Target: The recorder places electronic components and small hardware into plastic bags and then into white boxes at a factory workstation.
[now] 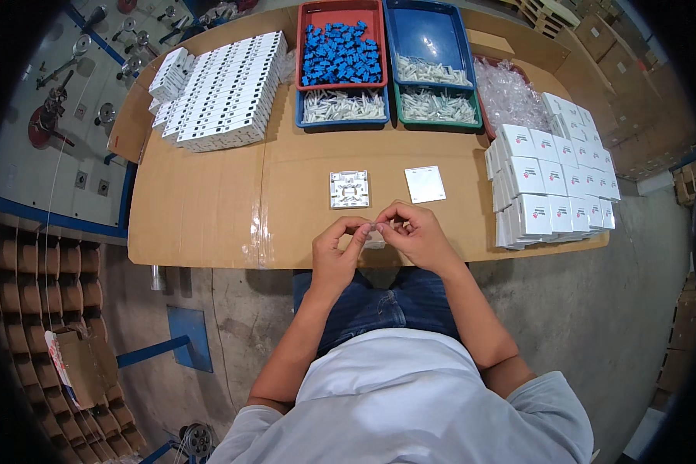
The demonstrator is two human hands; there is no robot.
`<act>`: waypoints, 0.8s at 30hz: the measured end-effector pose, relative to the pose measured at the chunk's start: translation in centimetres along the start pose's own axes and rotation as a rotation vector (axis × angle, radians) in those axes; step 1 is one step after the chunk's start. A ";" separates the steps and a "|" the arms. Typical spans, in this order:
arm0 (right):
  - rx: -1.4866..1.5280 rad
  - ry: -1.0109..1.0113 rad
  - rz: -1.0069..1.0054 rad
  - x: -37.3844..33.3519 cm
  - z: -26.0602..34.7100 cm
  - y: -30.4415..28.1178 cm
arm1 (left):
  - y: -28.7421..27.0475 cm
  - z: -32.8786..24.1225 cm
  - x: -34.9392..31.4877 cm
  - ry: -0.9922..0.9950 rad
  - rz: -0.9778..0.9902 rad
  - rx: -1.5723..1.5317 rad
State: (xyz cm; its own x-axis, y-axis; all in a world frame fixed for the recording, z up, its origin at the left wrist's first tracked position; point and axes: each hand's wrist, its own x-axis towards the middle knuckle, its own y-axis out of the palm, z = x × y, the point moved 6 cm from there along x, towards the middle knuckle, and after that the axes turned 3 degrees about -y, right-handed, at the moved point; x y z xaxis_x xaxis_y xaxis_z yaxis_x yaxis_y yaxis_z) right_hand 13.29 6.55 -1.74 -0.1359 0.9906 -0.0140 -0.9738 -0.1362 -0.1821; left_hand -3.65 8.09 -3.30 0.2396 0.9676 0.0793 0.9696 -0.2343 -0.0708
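Observation:
My left hand (339,246) and my right hand (411,231) meet over the near edge of the cardboard-covered table (209,216). Together they pinch a small clear plastic bag (376,234) between their fingertips. What the bag holds is too small to tell. Just beyond my hands lie a square white base plate (349,189) with its moulded inside facing up and a plain square white cover plate (424,184).
A red tray of blue parts (340,51), blue and green trays of small white parts (433,73) and a heap of clear bags (510,93) stand at the back. Stacked white plates (224,93) lie back left, white boxes (553,182) right. Cardboard reels line the left floor.

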 end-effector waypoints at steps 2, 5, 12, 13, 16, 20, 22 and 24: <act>0.022 0.006 -0.048 0.0 -0.8 0.2 | 0.2 0.3 0.0 -0.001 0.005 0.022; 0.006 -0.059 -0.032 -0.1 -1.5 0.6 | 0.1 0.0 0.1 -0.048 0.052 0.121; 0.172 0.199 0.245 -0.3 -4.8 2.3 | -0.8 4.8 -1.8 -0.205 0.151 0.174; 0.196 0.213 0.236 -0.1 -5.8 2.4 | -0.8 6.2 -2.4 -0.303 0.164 0.009; 0.258 0.265 0.174 0.9 -7.7 2.2 | -0.8 8.1 -2.9 -0.367 0.205 -0.171; 0.316 0.310 0.070 3.2 -7.7 1.5 | -2.7 9.9 -0.1 -0.274 0.067 -0.283; 0.246 0.199 0.073 4.4 -7.7 1.2 | -3.1 9.5 2.5 -0.262 0.046 -0.228; 0.159 0.018 0.083 6.0 -8.8 0.9 | -3.4 8.3 5.2 -0.190 0.042 -0.149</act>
State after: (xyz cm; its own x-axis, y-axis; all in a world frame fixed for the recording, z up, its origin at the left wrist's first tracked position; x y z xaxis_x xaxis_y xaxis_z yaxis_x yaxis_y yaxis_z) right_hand 13.20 12.44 -10.65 -0.2147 0.9758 -0.0402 -0.9762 -0.2157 -0.0216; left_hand -6.10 14.73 -10.94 0.2803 0.9535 -0.1105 0.9589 -0.2727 0.0787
